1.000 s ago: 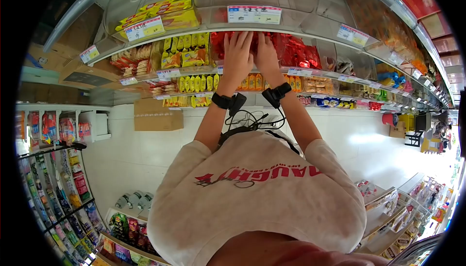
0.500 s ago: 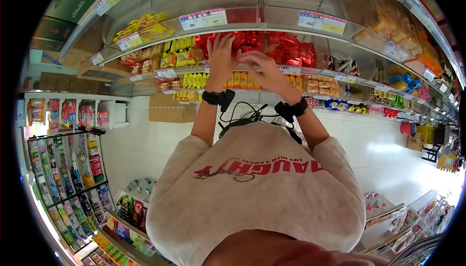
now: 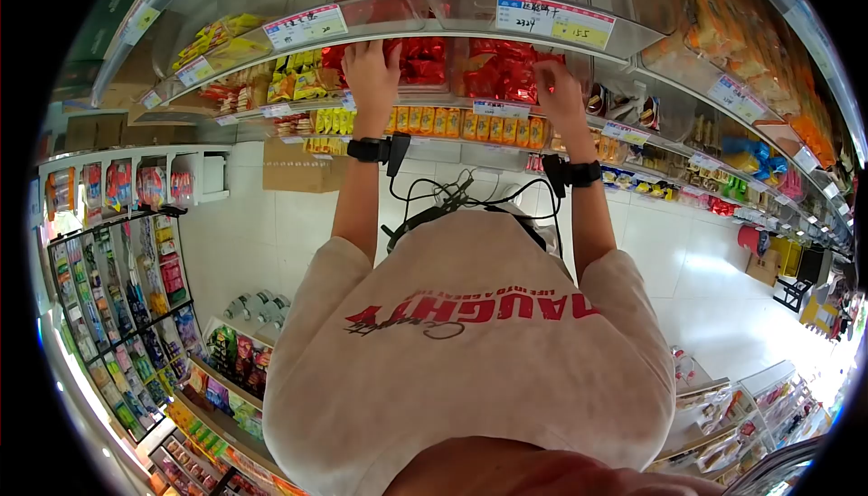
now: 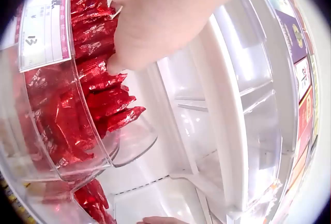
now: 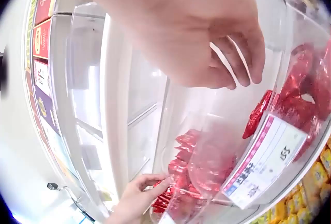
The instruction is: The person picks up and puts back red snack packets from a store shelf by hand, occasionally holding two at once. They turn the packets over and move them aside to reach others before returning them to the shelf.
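Observation:
In the head view my left hand (image 3: 371, 85) reaches over a clear bin of red foil packets (image 3: 425, 60), its fingers extended. The left wrist view shows that palm (image 4: 160, 17) right beside a packed row of shiny red packets (image 4: 95, 37). My right hand (image 3: 562, 103) is at the right end of a neighbouring bin of loose red packets (image 3: 506, 69). In the right wrist view its fingers (image 5: 243, 58) hang loosely bent with nothing in them, above a bin where a red packet (image 5: 257, 114) leans by the front wall.
Price labels (image 3: 556, 18) run along the shelf edge above. Yellow packets (image 3: 298, 75) lie to the left and orange packets (image 3: 466, 125) on the shelf below. A clear divider (image 5: 207, 151) separates the bins. A cardboard box (image 3: 303, 166) stands on the floor under the shelves.
Both hands were together on the red packets. The right hand has lifted off and moved right to the neighbouring bin; the left has shifted left along the packets.

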Available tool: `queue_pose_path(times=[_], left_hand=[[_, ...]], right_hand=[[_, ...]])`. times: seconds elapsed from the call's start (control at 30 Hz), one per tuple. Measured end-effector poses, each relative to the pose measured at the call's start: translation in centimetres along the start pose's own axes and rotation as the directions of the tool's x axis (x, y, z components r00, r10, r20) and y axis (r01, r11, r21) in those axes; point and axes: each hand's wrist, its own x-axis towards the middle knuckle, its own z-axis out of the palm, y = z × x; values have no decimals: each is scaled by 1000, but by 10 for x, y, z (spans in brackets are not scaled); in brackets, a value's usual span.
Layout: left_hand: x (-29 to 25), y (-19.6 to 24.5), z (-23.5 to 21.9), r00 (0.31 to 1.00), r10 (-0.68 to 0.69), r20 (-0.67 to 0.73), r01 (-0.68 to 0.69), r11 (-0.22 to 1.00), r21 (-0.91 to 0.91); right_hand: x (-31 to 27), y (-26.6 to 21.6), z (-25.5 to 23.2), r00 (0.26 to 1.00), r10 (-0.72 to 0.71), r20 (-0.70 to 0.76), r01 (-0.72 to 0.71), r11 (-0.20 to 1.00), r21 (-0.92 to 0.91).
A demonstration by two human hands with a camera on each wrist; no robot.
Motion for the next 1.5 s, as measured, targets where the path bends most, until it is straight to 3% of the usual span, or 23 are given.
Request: queue_pose_path(times=[0.2,0.3,0.43,0.5,0.63,0.67,0.73,0.77,0.8,0.93,1.03,1.13,1.23,1.33,1.37,1.43,1.5], left_hand=[[-6,-1,4,995,-56,77,50,996,72],[-8,4,4,999,-32,35,30,998,53],[0,25,-20,982,146,-124,-143,989,28],[-3,35,-36,993,90,-75,-102,977,-188],[-4,51,-72,985,66,160,31,841,-540],[-5,53,-70,980,126,151,-15,813,-581],[-5,62,-74,921,173,349,146,676,-722],[-5,67,-75,875,211,436,237,599,-765],[-10,67,-67,854,249,457,239,593,-769],[-24,78,-46,720,304,624,459,465,-757],[-33,93,-38,720,220,658,632,182,-753],[-30,88,-36,696,316,644,597,244,-764],[-31,68,-26,598,382,705,652,281,-705],[-34,51,-27,668,285,687,565,407,-718],[-33,49,-30,695,238,679,581,372,-724],[-32,47,-37,737,141,661,605,298,-739],[-35,45,-36,774,104,625,591,237,-771]], right_hand=[[3,39,19,994,76,79,-63,985,-160],[3,36,19,976,181,122,-106,884,-456],[8,37,16,967,205,151,-158,948,-277],[5,13,4,972,195,134,-178,976,-126],[-9,-27,-10,990,-113,-87,72,920,-385],[-11,-36,-13,990,-104,-94,72,953,-294],[-15,-53,-21,990,-87,-107,76,991,-107],[-18,-62,-23,990,-90,-104,79,991,-107],[-21,-71,-24,990,-93,-102,82,991,-106],[-30,-106,-30,993,-116,-21,116,993,22],[-35,-122,-31,993,-97,60,89,988,130],[-41,-125,-30,968,-223,113,214,973,86],[-42,-133,-33,943,-280,181,244,950,197],[-36,-98,-36,991,-34,132,-27,901,432],[-30,-78,-35,989,71,128,-128,844,521],[-17,-31,-27,981,172,90,-188,956,225],[-8,-5,-11,960,268,81,-270,963,13]])
